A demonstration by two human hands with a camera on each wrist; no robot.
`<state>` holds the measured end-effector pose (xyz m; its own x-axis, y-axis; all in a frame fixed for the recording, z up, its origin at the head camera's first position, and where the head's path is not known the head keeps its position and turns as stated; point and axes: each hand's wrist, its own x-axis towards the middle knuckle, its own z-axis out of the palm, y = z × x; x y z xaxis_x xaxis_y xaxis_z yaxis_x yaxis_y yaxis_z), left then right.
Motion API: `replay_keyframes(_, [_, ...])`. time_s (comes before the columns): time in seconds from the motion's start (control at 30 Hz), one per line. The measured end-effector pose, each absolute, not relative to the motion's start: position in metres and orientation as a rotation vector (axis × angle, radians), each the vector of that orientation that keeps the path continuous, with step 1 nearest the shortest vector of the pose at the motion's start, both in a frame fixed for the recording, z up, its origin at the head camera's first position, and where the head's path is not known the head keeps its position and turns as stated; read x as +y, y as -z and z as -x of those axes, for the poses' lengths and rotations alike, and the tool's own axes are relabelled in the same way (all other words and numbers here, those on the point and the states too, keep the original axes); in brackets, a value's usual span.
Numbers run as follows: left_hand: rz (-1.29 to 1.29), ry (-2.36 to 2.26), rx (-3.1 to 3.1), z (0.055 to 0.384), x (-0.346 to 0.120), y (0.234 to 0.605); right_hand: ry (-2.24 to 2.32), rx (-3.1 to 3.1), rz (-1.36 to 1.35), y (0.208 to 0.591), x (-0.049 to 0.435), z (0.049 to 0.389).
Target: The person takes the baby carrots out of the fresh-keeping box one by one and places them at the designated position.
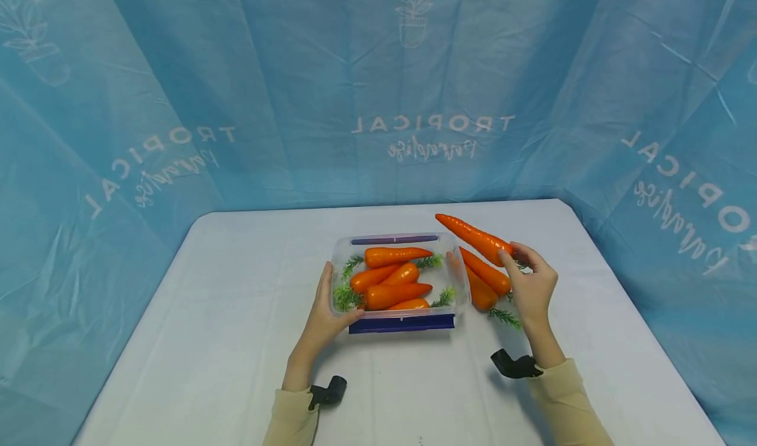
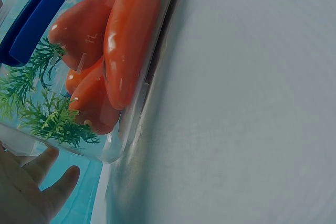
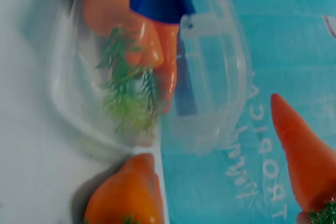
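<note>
A clear plastic container (image 1: 460, 282) with dark blue clips holds several orange carrots (image 1: 397, 295) with green leafy tops. Against its left side rests my left hand (image 1: 324, 314), thumb at the front rim; in the left wrist view its fingers (image 2: 62, 184) are spread beside the container wall. My right hand (image 1: 534, 285) pinches a carrot (image 1: 473, 234) by its thick leafy end, above the table to the right of the container. That held carrot (image 3: 302, 156) points its tip up and left in the right wrist view. The right palm is out of sight there.
Beneath the raised carrot, more carrots (image 1: 486, 276) lie on the white table (image 1: 248, 288), close to the container's right wall. A blue printed curtain (image 1: 296, 91) hangs behind and along both sides of the table. Black straps (image 1: 513, 365) circle both wrists.
</note>
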<state>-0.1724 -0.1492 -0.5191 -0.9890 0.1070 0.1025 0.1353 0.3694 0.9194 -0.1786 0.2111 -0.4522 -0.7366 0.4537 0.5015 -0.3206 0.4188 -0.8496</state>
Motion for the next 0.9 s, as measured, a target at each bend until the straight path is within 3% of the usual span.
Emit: replay_keyframes(0.9, [0.221,1.787,-2.598,0.168,-0.147,0.506,-1.29,-2.002,0.312,0.497,0.246,0.195])
